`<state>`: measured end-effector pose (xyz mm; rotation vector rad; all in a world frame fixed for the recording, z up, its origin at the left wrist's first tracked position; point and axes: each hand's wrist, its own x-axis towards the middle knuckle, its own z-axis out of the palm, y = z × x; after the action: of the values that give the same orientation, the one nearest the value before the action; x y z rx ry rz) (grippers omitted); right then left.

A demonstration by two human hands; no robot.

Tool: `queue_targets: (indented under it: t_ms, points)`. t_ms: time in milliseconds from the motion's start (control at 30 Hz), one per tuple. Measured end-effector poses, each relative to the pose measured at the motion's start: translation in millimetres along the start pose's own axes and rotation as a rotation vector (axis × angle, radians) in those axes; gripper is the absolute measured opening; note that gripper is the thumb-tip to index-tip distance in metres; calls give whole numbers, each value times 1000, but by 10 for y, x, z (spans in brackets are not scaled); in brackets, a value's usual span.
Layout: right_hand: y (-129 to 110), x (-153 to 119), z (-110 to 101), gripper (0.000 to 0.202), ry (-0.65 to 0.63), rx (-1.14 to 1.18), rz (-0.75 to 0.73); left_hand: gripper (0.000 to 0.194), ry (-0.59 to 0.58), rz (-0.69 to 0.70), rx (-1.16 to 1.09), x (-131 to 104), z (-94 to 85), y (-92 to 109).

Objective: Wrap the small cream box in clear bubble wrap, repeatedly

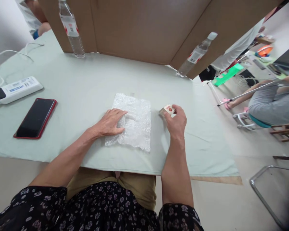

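Note:
A sheet of clear bubble wrap (137, 123) lies flat on the pale green tablecloth in front of me. My left hand (112, 122) rests on its left side, with the fingers stretched out and the thumb apart. To the right of the wrap, my right hand (177, 120) grips a small white and brown box (168, 110) with red print between thumb and fingers. The box is at or just above the cloth; I cannot tell whether it touches. Part of it is hidden behind the fingers.
A brown cardboard panel (135, 32) stands at the back, with water bottles (73, 35) (196, 56) before it. On the left lie a red-cased phone (35, 118) and a white power strip (20, 89) with a cable. A seated person (272, 102) is beyond the table's right edge.

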<state>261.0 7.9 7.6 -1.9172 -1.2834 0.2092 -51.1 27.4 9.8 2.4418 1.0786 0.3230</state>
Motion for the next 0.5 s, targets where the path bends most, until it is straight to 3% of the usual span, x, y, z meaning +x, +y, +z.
queue_targets:
  t_ms: [100,167,200,233,300,367,433,500]
  points:
    - [61,26,-9,44,27,-144,16,67,18,2,30,4,45,9]
    - [-33,-45,22,46,59,-109,-115,67,29,2,44,12,86,10]
    - [-100,-95,40,46,14,-60,-208,67,37,-1,51,18,107,12]
    - [-168,-149,58,47,-92,-6,-303,67,45,-5,57,25,128,17]
    - [-278,-248,88,55,-425,56,-451,66,70,-20,72,43,163,32]
    - [-335,-315,108,75,-724,2,-500,65,93,-42,94,59,178,46]
    - [-346,-341,117,94,-848,-113,-485,64,97,-56,114,68,166,42]
    - [-335,-333,114,106,-865,-200,-465,70,53,-45,112,64,127,8]
